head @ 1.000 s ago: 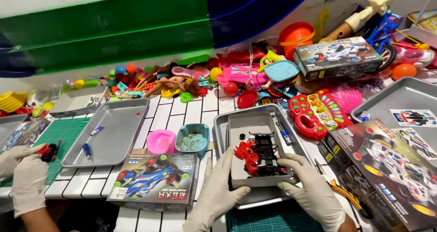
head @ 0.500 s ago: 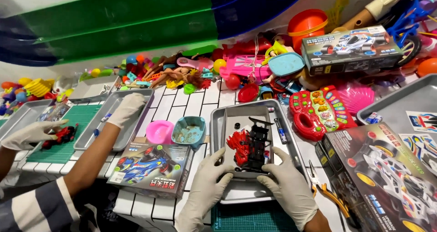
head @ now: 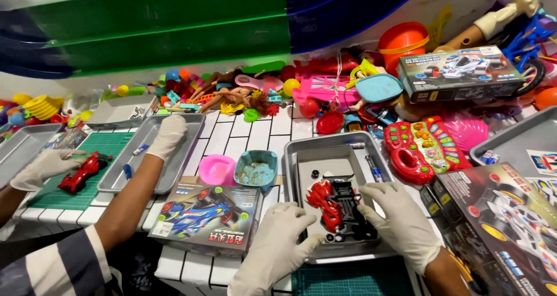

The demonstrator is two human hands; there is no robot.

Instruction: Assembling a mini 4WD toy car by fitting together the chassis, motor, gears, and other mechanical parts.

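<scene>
Between both hands | toy car (head: 339,210) in tray (head: 301,156) | left hand (head: 277,244) loose beside | right hand (head: 400,223) gripping car

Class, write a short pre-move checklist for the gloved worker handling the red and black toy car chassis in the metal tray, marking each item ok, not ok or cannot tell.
1. Left hand gloved and touching the toy car chassis: ok.
2. Right hand gloved and on the chassis's other side: ok.
3. Chassis inside the metal tray, not hanging over its rim: ok.
4. Small loose parts kept in the tray: ok.
5. All chassis parts firmly seated: cannot tell.
6. Co-worker's hand apart from this tray: ok.
</scene>
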